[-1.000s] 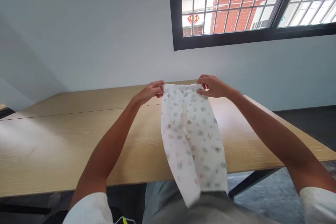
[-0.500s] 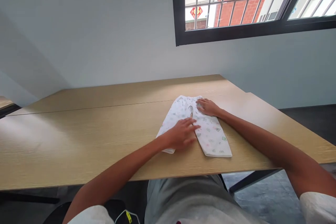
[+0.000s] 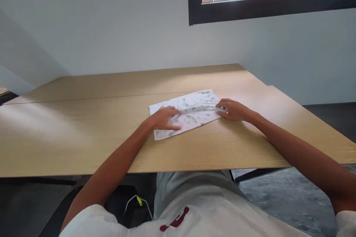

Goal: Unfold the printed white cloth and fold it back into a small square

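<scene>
Printed baby pants [image 3: 191, 111] lie flat across the wooden table [image 3: 83, 133], their small pattern too blurred to read. Left hand [image 3: 164, 118] presses open-palmed on the near end; right hand [image 3: 233, 110] rests at the far end, fingertips hidden against cloth, grip uncertain.

Both arms reach forward; left hand [image 3: 164, 118] lies flat, palm down; right hand [image 3: 233, 109] likewise.

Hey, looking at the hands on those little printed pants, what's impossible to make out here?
- Head view: cloth beneath the left hand and right hand, covered by the hands.
- Printed pants: motifs too small and blurred.
- Table: left end cut off by the frame edge.
</scene>
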Demonstrator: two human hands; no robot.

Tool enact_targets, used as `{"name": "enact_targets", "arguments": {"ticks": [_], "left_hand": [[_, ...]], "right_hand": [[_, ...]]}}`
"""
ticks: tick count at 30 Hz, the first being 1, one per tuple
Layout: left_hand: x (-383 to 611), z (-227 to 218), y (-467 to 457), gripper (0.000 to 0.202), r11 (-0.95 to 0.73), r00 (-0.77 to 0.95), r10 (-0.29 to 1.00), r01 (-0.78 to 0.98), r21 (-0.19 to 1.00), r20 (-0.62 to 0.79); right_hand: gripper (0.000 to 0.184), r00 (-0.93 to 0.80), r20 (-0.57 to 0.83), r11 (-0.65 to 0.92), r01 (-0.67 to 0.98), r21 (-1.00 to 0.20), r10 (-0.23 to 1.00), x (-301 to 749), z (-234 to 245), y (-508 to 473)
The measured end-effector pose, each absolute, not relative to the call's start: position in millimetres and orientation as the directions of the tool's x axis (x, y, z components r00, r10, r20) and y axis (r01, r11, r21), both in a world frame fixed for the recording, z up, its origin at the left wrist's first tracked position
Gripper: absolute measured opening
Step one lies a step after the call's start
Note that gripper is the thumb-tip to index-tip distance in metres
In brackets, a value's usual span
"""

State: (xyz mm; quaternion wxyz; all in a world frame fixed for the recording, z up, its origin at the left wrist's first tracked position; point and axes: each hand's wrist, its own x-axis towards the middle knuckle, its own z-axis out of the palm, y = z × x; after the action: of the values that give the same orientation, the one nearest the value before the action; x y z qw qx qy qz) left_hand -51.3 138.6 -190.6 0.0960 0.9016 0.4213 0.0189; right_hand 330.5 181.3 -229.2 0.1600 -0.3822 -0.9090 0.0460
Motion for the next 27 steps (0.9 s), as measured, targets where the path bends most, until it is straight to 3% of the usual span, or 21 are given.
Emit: {"name": "enact_targets", "arguments": {"ticks": [2,5,9,14,18,21,24,27], "left_hand": [[-55.1,-192.0,139.3,0.074,-0.626,0.642,0.766,0.758,0.182,-0.039],[-51.1,-192.9,136.0,0.087,-0.635,0.655,0.753,0.749,0.191,-0.062],[-44.8,-190.8,131.6,0.052,-0.634,0.651,0.756,0.753,0.174,-0.061],[-58.8,-188.0,139.7,0.069,-0.61,0.625,0.77,0.78,0.139,-0.129],[-86.3,-186.1,157.0,0.044,-0.541,0.582,0.81,0.788,0.292,-0.068],[-109.7,-182.4,168.2,0.022,-0.409,0.489,0.867,0.805,0.43,-0.092],[-127.7,-179.7,173.7,0.033,-0.272,0.434,0.891,0.746,0.607,-0.133],[-137.1,-183.5,176.9,0.044,-0.13,0.384,0.917,0.543,0.83,-0.108]], "right_hand": [[0.048,-0.701,0.308,0.765,0.612,-0.204,0.643,338.6,-229.5,184.3],[0.049,-0.775,0.28,0.824,0.531,-0.199,0.567,352.6,-225.6,189.5],[0.046,-0.797,0.221,0.825,0.519,-0.226,0.562,367.0,-223.7,194.7],[0.037,-0.727,0.345,0.802,0.568,-0.184,0.594,359.4,-232.7,194.7],[0.03,-0.73,0.406,0.828,0.539,-0.152,0.55,346.8,-233.1,190.6],[0.034,-0.721,0.413,0.83,0.511,-0.225,0.556,345.4,-232.3,190.5],[0.031,-0.636,0.433,0.77,0.519,-0.372,0.638,347.4,-234.2,192.6],[0.032,-0.458,0.523,0.695,0.494,-0.523,0.719,344.7,-235.3,193.2]]}}
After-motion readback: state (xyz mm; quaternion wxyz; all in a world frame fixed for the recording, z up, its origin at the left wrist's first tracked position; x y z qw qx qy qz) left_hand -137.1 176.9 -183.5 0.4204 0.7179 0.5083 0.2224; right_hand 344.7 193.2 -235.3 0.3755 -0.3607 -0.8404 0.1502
